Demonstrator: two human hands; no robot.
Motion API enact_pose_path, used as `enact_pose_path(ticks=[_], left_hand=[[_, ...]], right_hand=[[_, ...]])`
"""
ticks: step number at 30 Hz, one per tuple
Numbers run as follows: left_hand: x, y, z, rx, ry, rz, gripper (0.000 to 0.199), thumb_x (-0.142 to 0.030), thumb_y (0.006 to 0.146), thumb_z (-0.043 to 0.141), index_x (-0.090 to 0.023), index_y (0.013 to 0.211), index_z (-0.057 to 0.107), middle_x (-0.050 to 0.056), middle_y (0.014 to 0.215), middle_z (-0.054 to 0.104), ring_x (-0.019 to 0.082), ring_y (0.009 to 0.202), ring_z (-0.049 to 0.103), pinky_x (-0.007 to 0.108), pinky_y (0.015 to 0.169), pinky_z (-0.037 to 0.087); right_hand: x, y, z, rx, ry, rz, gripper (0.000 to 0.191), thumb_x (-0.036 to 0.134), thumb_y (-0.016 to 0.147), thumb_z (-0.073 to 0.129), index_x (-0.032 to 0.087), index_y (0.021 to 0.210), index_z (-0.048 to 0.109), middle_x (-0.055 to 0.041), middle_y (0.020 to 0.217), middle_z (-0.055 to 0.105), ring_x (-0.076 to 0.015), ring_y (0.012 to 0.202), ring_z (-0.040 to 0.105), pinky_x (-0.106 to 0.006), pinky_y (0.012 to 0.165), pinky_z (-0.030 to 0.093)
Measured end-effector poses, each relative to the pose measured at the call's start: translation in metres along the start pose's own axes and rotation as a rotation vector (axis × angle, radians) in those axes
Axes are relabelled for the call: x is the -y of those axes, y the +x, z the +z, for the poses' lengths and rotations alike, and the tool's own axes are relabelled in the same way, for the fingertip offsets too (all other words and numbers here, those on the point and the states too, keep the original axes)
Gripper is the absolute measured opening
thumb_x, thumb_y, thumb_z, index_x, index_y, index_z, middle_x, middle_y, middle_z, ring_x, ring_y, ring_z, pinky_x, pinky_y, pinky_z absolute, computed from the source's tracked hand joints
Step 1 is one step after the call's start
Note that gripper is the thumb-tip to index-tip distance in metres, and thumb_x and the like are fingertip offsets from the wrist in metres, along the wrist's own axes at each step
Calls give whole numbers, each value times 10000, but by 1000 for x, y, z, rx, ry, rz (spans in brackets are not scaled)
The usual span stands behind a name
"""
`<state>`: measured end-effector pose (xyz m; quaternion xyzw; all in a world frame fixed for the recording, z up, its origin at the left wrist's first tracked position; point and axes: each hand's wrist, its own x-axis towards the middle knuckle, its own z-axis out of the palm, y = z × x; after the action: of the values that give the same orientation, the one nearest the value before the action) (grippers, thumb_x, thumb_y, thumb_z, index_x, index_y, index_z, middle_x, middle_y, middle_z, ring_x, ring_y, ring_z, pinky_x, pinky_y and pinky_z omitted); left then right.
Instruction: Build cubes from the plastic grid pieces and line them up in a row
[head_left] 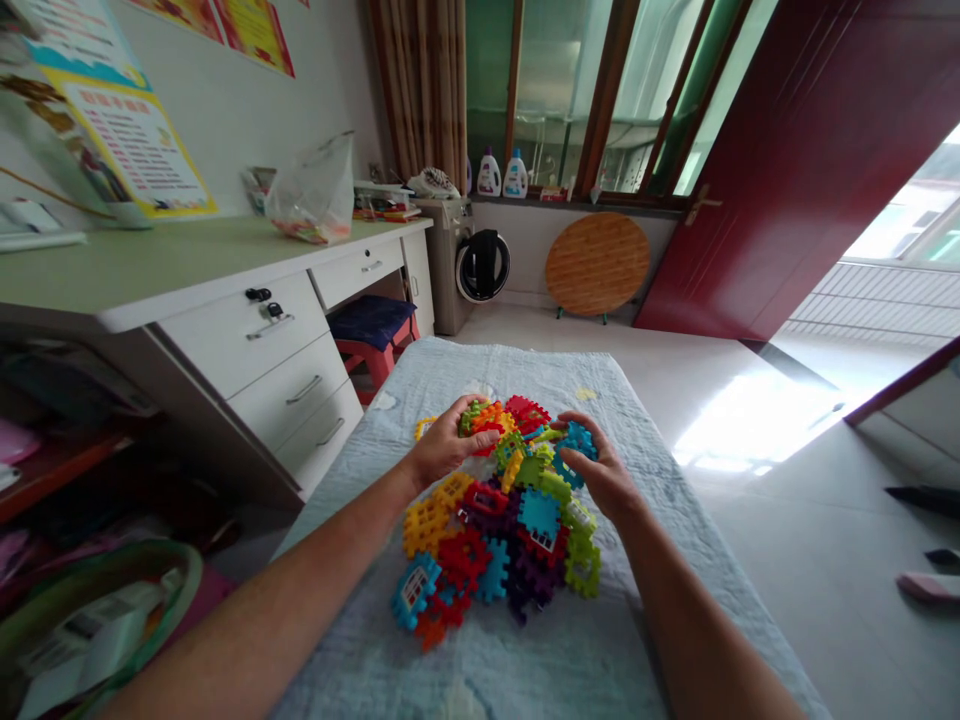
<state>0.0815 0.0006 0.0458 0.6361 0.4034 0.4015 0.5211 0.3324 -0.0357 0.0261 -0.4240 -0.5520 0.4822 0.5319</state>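
A heap of colourful interlocking plastic building pieces [536, 510] lies on a cloth-covered table [525, 370]. At the far left of the heap, my left hand [448, 442] is curled round green, orange and red pieces, its thumb over a red one. Opposite it, my right hand [602, 465] grips a blue building piece [576, 440] between thumb and fingers. Nearer to me lie yellow pieces [427, 522], a blue piece with a white window grid [415, 592], purple pieces [534, 580] and green pieces [583, 560]. Some fingertips are hidden behind the pieces.
To the left stands a desk [217, 255] with drawers, carrying a plastic bag [315, 195]. A stool [375, 328] is tucked beneath it. Farther back are a washing machine [448, 280], a round wooden tabletop [598, 263] and a red door [795, 170]. A basket [191, 590] sits at lower left.
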Motion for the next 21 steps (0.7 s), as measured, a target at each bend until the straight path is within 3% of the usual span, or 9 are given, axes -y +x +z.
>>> enact_pose_path(ticks=[2,5,9,12,16,19,21], left_hand=[[0,-8,-4,15,137,-3,702,-483,750,672,-207,1337,402,85,1237,569,253,1117,557,401,982,433],[-3,-26,-8,43,389,-11,871,-550,744,652,-208,1441,258,146,1475,326,319,1355,318,468,1112,275],[-7,-65,-14,145,608,3,1153,-633,642,699,-222,1490,35,170,1553,68,361,1427,71,545,1140,150],[-7,-103,-15,229,706,48,1338,-662,493,771,-274,1488,-34,141,1562,-17,389,1424,10,561,1137,150],[5,-140,-3,270,844,44,1391,-653,427,801,-311,1487,-33,121,1567,-73,441,1406,-63,631,1113,117],[14,-146,10,217,907,72,1373,-574,435,833,-304,1489,-3,138,1566,-5,435,1410,22,624,1112,146],[17,-140,17,151,926,104,1272,-514,513,819,-293,1489,34,143,1559,61,403,1408,113,592,1117,188]], right_hand=[[3,0,-3,55,-108,-8,448,341,764,640,312,1193,517,-43,1200,591,-240,1031,600,-401,840,510],[8,1,-7,178,-451,-52,598,416,763,638,319,1321,447,-65,1385,456,-293,1256,447,-489,1026,379],[18,-3,-12,279,-882,18,948,559,661,701,266,1454,269,-125,1522,221,-351,1384,229,-550,1104,225],[30,-12,-11,368,-1040,52,1117,628,566,736,269,1480,204,-139,1543,161,-394,1400,146,-593,1090,197],[42,-29,6,593,-1065,-3,1187,550,512,797,276,1489,183,-125,1494,303,-380,1353,266,-553,1079,250],[41,-38,24,621,-1160,22,1281,468,423,851,245,1494,185,-144,1479,326,-412,1337,257,-563,1065,253],[38,-40,31,594,-1226,19,1348,447,357,874,235,1496,184,-162,1484,309,-442,1324,244,-582,1044,261]])
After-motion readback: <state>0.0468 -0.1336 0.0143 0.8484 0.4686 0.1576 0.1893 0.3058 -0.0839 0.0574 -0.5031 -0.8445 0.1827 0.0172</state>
